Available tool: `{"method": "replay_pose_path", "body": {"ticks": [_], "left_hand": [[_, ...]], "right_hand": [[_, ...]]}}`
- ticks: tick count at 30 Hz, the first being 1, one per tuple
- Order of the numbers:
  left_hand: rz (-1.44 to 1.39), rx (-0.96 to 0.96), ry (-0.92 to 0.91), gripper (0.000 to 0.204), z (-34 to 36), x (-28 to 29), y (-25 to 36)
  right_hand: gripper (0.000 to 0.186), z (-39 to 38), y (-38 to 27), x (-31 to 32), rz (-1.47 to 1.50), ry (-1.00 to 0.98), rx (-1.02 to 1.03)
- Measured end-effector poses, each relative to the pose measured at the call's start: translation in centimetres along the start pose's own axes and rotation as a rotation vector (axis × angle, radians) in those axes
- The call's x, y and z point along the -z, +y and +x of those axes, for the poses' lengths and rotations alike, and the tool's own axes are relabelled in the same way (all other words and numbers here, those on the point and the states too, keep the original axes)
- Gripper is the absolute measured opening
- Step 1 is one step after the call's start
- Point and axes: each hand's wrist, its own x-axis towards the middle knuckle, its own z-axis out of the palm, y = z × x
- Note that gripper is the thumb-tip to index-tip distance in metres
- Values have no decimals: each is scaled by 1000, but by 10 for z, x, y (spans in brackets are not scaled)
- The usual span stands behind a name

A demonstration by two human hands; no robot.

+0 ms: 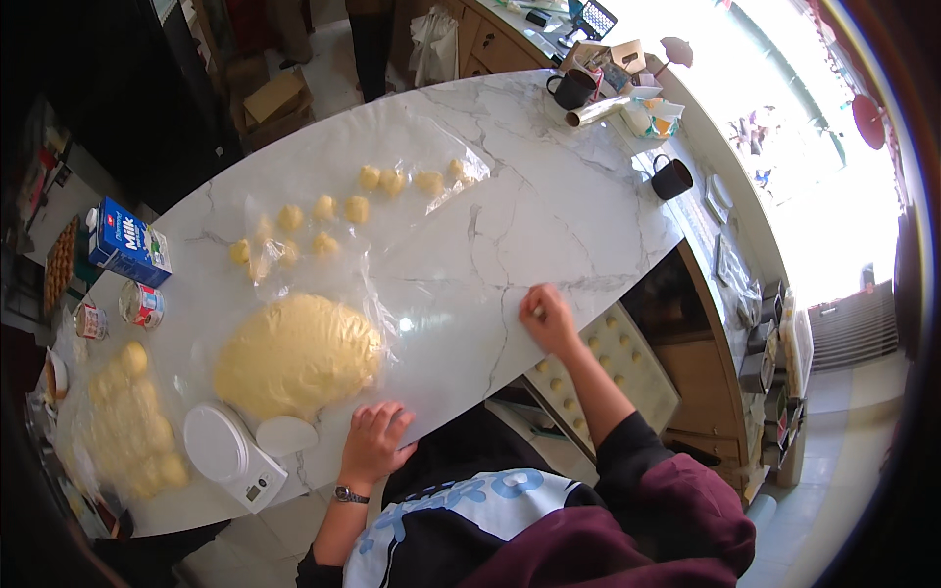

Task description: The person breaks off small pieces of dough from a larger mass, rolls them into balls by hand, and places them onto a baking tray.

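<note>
My right hand [545, 318] is curled over a small pale piece of dough [538, 313] on the marble counter [470, 255], right of centre. My left hand [380, 433] rests at the near edge, fingers apart, holding nothing. Just beyond it lies a large yellow dough mass [294, 356] under plastic, with a white scraper [286, 436] and a white digital scale [221, 446] to its left. Several small dough lumps [356, 208] lie under clear plastic farther back. More rounded dough pieces [132, 416] sit under plastic at far left.
A tray of dough balls [642, 382] sits below the right edge. A milk carton [127, 243] and two cans [142, 305] stand left. Black mugs [671, 178], a foil or film roll [595, 111] and boxes occupy the back right. Another person's legs [371, 59] show behind.
</note>
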Motion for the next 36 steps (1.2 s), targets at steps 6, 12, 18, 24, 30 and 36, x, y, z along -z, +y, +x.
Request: {"method": "replay_pose_path", "body": {"ticks": [6,12,18,24,30,36], "left_hand": [[-6,-24,-4,55,6,-1,1],[-3,4,1,55,2,-1,-2],[4,-2,22,55,4,-1,-3],[-4,19,5,54,3,-2,-3],[-2,13,-4,55,2,-1,1],[7,20,-9,55,0,3,0]], "right_hand": [[13,66,-12,-27,-63,126,-148],[67,-13,-20,-10,-22,179,-121],[56,22,-17,17,-20,42,-263],[21,20,-13,-18,235,11,-178],[14,31,26,14,-302,176,-17],[36,22,-27,-28,39,86,-252]]}}
